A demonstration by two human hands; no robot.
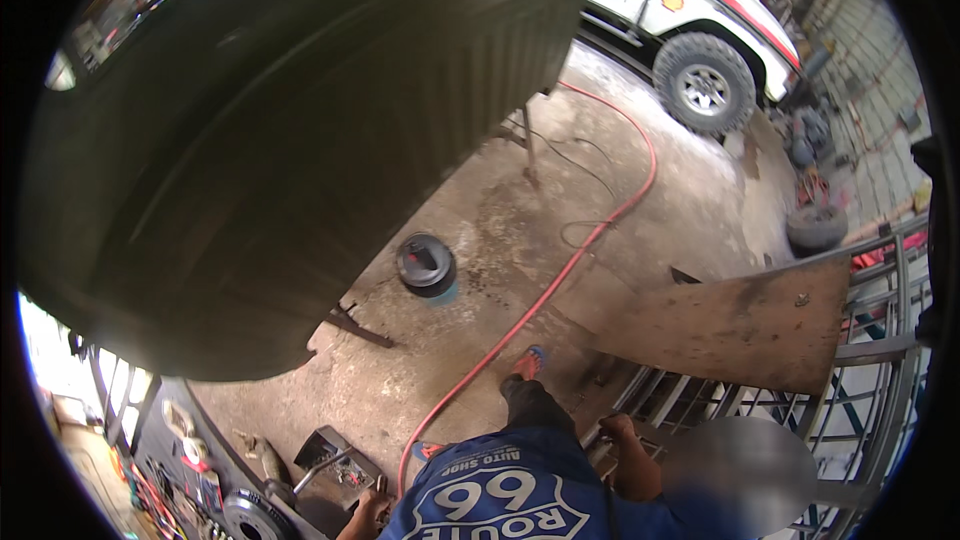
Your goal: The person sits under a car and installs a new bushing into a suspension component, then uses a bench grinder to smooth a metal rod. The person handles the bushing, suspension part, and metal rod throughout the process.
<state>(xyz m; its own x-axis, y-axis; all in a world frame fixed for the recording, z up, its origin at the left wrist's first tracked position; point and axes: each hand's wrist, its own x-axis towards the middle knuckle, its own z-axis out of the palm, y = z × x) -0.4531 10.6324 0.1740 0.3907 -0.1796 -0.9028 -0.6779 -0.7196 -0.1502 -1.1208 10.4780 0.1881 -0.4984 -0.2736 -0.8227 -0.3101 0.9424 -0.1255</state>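
Observation:
My left hand [371, 508] is low in the head view with its fingers bent, beside an open dark tray [325, 434] of small parts. A silver bar [322, 471] crosses the tray near that hand. My right hand [619, 429] hangs at my right side, fingers curled, close to the metal rack. What either hand grips, if anything, is too small to make out. Ahead on the left stands a large dark, curved, ribbed panel [300, 130] on metal legs. Under its near edge sits a round black container [428, 265] with a bluish lower part.
A red hose [560, 278] runs across the concrete floor, passing by my foot [530, 364]. To the right a worn wooden board [740, 328] rests on a metal frame [880, 352]. Beyond stands a white off-road vehicle [700, 20]. Tools lie on a dark bench [160, 440] at lower left.

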